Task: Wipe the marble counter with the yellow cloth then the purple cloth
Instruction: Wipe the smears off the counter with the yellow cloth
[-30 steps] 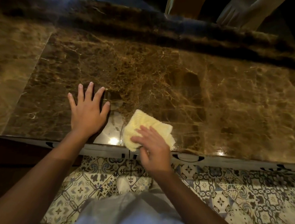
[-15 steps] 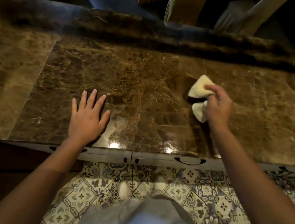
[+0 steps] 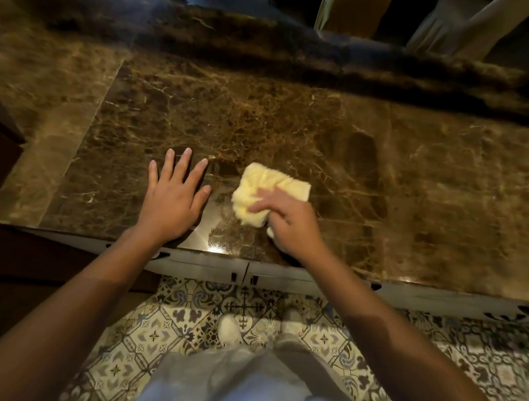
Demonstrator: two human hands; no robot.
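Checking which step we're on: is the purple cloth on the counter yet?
No, only the yellow cloth lies on the marble counter, under the right hand; no purple cloth is in view.

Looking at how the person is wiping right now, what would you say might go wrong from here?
The yellow cloth is bunched under the right hand, so each pass may cover only a narrow strip and leave streaks. The left hand lies flat on the marble counter, which could leave prints and hide a patch from wiping. No purple cloth is in view, so the second step may stall.
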